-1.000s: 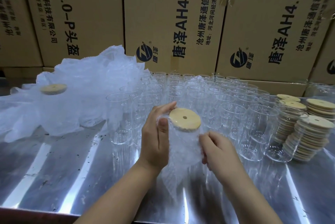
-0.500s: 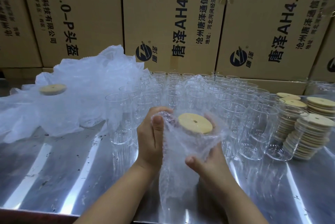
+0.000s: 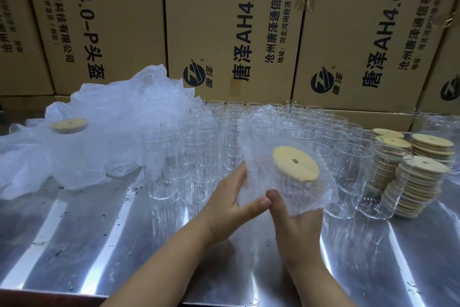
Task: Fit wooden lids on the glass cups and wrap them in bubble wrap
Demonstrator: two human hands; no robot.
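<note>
Glass cup [image 3: 286,191] — capped with a round wooden lid [image 3: 295,163] and sheathed in bubble wrap [image 3: 321,197] — sits in our two hands just right of the frame's centre, lifted off the metal table [image 3: 74,244] and tilted; a small hole shows in the lid's middle. Our left hand [image 3: 229,197] grips the wrapped cup from its left side, fingers against the wrap and thumb reaching across the lower edge; our right hand [image 3: 298,224] holds it from beneath, palm up, thumb pressed on the near side of the wrap, its other fingers hidden under the sheet; the two thumbs lie side by side. Behind the hands, across the middle of the frame, rows of empty cups [image 3: 224,132] stand upright and close together; at the right edge lean stacks of lids [image 3: 418,182], just beside the cups. In the upper left a loose heap of clear wrap [image 3: 112,137] lies on the table, and a second lid [image 3: 69,125] shows within it — what it sits on we cannot tell. Printed cardboard cartons [image 3: 224,33] wall off the top of the frame.
</note>
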